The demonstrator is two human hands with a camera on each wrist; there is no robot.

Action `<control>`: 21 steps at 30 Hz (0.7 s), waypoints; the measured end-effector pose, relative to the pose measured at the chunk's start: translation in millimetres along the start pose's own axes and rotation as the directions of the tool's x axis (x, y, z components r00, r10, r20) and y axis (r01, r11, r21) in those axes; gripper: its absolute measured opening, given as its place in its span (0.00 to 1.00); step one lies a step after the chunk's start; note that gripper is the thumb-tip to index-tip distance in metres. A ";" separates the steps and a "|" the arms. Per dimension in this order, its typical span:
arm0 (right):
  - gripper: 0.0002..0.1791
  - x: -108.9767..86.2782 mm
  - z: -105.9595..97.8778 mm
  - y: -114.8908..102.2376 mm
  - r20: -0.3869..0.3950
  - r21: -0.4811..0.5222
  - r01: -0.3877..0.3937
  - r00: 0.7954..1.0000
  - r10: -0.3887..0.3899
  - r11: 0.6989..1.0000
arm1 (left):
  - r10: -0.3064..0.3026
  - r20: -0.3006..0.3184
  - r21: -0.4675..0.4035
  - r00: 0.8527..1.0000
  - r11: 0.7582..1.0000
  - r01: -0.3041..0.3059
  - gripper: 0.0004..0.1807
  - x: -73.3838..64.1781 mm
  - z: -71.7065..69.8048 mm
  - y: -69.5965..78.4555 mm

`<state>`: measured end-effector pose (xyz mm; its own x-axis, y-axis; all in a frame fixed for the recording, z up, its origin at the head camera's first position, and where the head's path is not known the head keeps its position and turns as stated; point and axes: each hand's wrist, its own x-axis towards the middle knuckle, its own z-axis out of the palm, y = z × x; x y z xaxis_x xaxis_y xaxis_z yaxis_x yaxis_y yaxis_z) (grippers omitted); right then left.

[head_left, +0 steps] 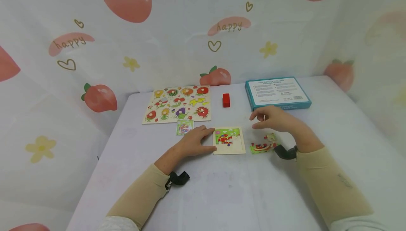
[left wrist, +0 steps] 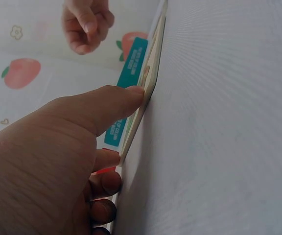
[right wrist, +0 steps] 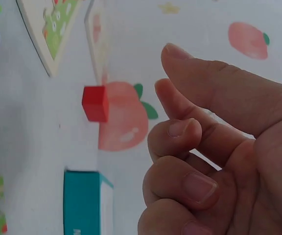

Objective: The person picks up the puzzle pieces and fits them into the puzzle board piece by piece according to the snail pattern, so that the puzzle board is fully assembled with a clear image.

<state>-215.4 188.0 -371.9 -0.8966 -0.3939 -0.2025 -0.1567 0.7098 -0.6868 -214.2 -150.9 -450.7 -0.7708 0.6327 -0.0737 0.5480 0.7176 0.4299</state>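
Low at the left edge of a small wooden puzzle board point(head_left: 229, 150), my left hand point(head_left: 195, 142) touches the frame with thumb and index finger spread apart. Its thumb point(left wrist: 116, 105) lies straight against the rim in the left wrist view. Green and red picture pieces point(head_left: 226, 138) fill the upper part of the board's recess. To the board's right, loose puzzle pieces point(head_left: 262, 148) lie on the cloth. My right hand point(head_left: 276, 120) hovers above and beyond these pieces. In the right wrist view its fingers are loosely curled, with nothing between thumb and index finger.
A wooden fruit knob puzzle point(head_left: 171, 103) lies at the back left, a small picture card point(head_left: 185, 127) by its near edge. Behind the board stands a red block point(head_left: 226, 100). A flat teal-and-white box point(head_left: 279, 91) lies at the back right, near the patterned cloth wall.
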 end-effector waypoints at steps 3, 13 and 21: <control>0.17 -3.1 -6.9 6.1 0.002 -0.010 -0.019 1.000 0.019 1.000 | 0.000 0.002 0.001 1.000 1.000 0.000 0.42 -0.1 -0.1 0.0; 0.15 -7.5 -25.1 36.5 0.070 0.022 -0.011 0.998 0.010 1.000 | -0.004 -0.004 0.000 1.000 1.000 0.004 0.42 -0.2 -0.3 0.6; 0.15 -10.5 -31.3 52.8 0.157 0.054 -0.130 0.980 0.120 0.990 | -0.004 -0.005 0.003 1.000 1.000 0.004 0.42 0.5 1.0 -0.6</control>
<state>-227.3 247.9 -384.2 -0.8325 -0.3931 -0.3905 -0.0167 0.7223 -0.6914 -214.6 -150.7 -451.9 -0.7749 0.6281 -0.0708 0.5456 0.7213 0.4266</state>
